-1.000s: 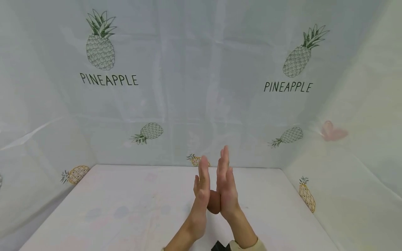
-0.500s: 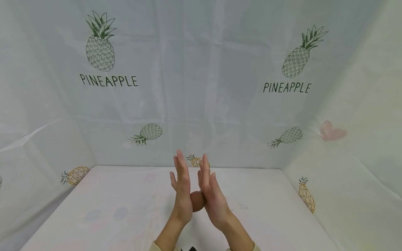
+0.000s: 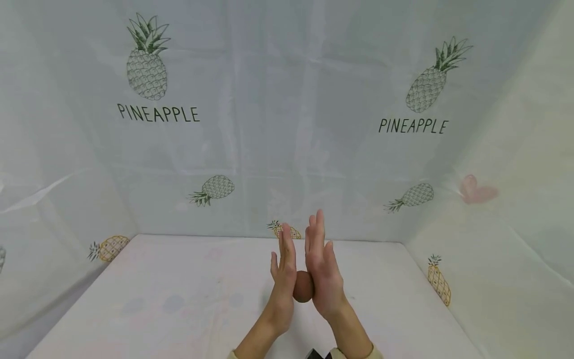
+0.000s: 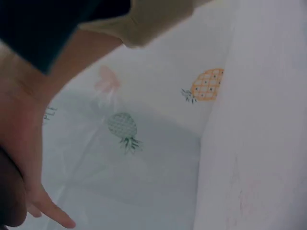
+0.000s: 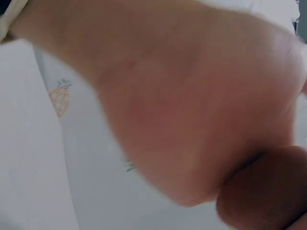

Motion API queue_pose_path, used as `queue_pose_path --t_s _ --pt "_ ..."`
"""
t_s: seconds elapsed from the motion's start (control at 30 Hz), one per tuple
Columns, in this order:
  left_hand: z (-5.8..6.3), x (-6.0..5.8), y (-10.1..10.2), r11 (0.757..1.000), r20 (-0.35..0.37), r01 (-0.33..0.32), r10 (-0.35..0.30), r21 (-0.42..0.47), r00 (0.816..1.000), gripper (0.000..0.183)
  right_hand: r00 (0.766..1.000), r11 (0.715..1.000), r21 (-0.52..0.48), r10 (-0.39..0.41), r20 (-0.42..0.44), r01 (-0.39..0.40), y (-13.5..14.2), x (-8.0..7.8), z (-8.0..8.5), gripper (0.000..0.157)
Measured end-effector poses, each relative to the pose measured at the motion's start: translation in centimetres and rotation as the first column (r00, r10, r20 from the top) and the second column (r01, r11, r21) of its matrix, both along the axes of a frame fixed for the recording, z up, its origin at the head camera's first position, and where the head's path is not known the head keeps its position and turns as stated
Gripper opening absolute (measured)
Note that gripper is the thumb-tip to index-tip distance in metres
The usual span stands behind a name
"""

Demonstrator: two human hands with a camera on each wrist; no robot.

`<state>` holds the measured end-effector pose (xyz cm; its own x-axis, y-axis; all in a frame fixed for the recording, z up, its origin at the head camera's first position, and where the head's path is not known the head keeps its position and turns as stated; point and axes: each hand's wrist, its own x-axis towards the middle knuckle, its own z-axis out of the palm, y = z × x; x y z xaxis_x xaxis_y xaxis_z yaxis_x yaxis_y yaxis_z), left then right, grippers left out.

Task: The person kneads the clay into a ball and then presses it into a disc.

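Observation:
A smooth brown ball (image 3: pixel 303 287), clay-like in look, is pressed between my two palms above the table. My left hand (image 3: pixel 283 289) stands upright on its left side, fingers straight and pointing up and forward. From the right, my right hand (image 3: pixel 326 281) presses its palm against the ball, its fingers also straight. At the left wrist camera's lower left edge, part of the ball (image 4: pixel 10 194) shows against the palm. The right wrist view has the ball (image 5: pixel 264 191) under the heel of the hand, cut off by the frame's edge.
A pale table (image 3: pixel 179 279) lies beneath the hands. White sheeting (image 3: pixel 278 99) printed with pineapples walls in its back and both sides. Light beige cuffs (image 3: pixel 374 352) and a dark object (image 3: pixel 315 354) at the right wrist show at the bottom edge.
Both hands and the ball shifted left by half a second ago, then back right. The palms slide against each other around the ball, which looks rounder than a second ago.

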<state>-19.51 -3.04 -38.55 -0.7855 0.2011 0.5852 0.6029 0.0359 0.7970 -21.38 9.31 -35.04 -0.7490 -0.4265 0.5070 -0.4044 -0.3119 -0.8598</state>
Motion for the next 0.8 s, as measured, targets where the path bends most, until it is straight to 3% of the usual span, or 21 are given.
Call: queue_pose_path --t_s 0.1,0.23,0.43,0.6,0.8 --pt "0.4 0.5 -0.1 0.999 -0.028 0.026 -0.025 0.036 0.999 0.059 1.000 1.000 0.023 -0.019 0.002 0.019 -0.4 -0.5 -0.5 0.058" --pt "0.7 0.6 -0.8 0.998 -0.094 0.012 -0.007 0.054 0.996 0.060 0.999 0.998 0.066 -0.007 0.053 0.003 -1.2 -0.8 -1.1 0.058" --pt "1.1 -0.5 -2.7 0.990 -0.060 -0.060 0.068 0.129 0.996 0.063 0.991 0.984 0.152 0.080 0.109 -0.096 -2.5 0.4 -1.1 0.056" --pt "0.9 -1.6 -3.2 0.985 0.032 -0.091 0.087 0.144 0.996 0.064 0.994 0.983 0.148 0.104 0.022 -0.106 -2.6 1.9 -0.3 0.056" --pt "-0.2 -1.8 -1.9 0.996 0.048 -0.020 0.016 0.088 0.999 0.061 0.994 0.996 0.057 0.067 -0.090 -0.062 -1.7 1.8 0.3 0.060"
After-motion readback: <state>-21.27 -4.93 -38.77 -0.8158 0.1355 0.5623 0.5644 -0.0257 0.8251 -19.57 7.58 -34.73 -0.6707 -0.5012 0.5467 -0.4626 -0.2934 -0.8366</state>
